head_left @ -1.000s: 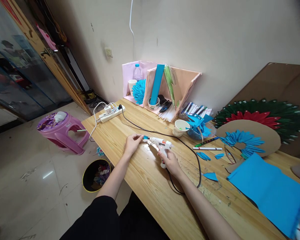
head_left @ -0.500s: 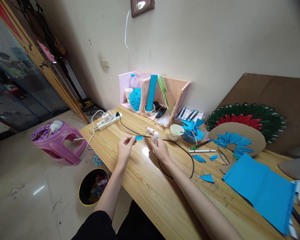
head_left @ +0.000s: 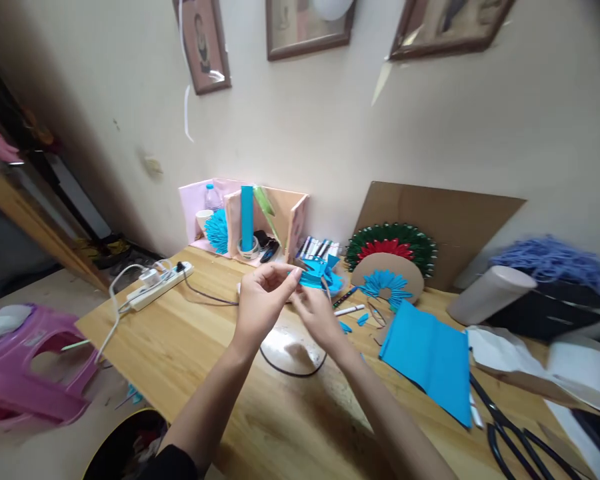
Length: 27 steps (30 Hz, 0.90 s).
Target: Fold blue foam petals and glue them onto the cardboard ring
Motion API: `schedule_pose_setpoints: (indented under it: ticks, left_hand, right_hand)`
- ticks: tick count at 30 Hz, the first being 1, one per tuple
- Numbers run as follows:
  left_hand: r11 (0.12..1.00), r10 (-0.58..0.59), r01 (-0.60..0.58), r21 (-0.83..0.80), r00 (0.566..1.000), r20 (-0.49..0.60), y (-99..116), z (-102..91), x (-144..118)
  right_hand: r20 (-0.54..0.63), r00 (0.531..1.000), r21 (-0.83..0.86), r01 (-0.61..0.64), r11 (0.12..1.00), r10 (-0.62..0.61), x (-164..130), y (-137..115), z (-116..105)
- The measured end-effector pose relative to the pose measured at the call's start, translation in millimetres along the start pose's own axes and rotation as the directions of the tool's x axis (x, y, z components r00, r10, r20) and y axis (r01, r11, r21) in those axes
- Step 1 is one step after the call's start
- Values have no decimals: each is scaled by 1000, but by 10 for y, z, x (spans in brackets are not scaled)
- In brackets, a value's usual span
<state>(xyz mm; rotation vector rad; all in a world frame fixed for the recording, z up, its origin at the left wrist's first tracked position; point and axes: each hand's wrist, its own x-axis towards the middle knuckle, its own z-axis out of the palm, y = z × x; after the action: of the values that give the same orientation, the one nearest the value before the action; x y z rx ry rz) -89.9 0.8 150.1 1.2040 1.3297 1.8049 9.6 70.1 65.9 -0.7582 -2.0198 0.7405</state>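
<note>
A small blue paper piece (head_left: 309,280) is pinched between the thumb and forefinger of my left hand (head_left: 261,303). My right hand (head_left: 319,319) meets it from below, its bent fingertips closed at the lower edge of the same piece. The two hands almost touch above the table, and their fingers partly hide the paper. Behind my left hand a bit of something white, perhaps the glue gun (head_left: 239,289), shows at the end of the black cord. Blue paper scraps (head_left: 333,272) in a bowl lie just beyond.
A power strip (head_left: 161,287) sits at the table's left edge. On the right are a blue paper sheet (head_left: 427,360), black scissors (head_left: 513,430) and a cardboard disc (head_left: 413,270) with blue petals. Markers (head_left: 321,248) and a pink box (head_left: 300,220) stand at the back.
The glue gun has left my right hand, which has come over to the blue paper piece in my left. Both hands are now together. My view has turned right and upward.
</note>
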Motion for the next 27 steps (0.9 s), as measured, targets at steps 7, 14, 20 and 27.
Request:
schedule_pose_setpoints:
  ticks: [7, 14, 20, 27]
  left_hand:
    - [997, 56, -48, -65, 990, 129, -86, 774, 43]
    - [998, 9, 5, -68, 979, 204, -131, 1035, -30]
    - [998, 44, -32, -61, 976, 213, -120, 998, -4]
    - [994, -19, 43, -96, 971, 236, -112, 988, 18]
  right_hand:
    - [-463, 877, 191, -45, 981, 131, -355, -230, -1444]
    - [-379, 925, 27, -6, 1000, 16, -385, -279, -1648]
    - [-362, 932, -12, -2, 1000, -3, -373, -302, -1643]
    - [-382, 918, -145, 53, 988, -105, -387, -331, -1607]
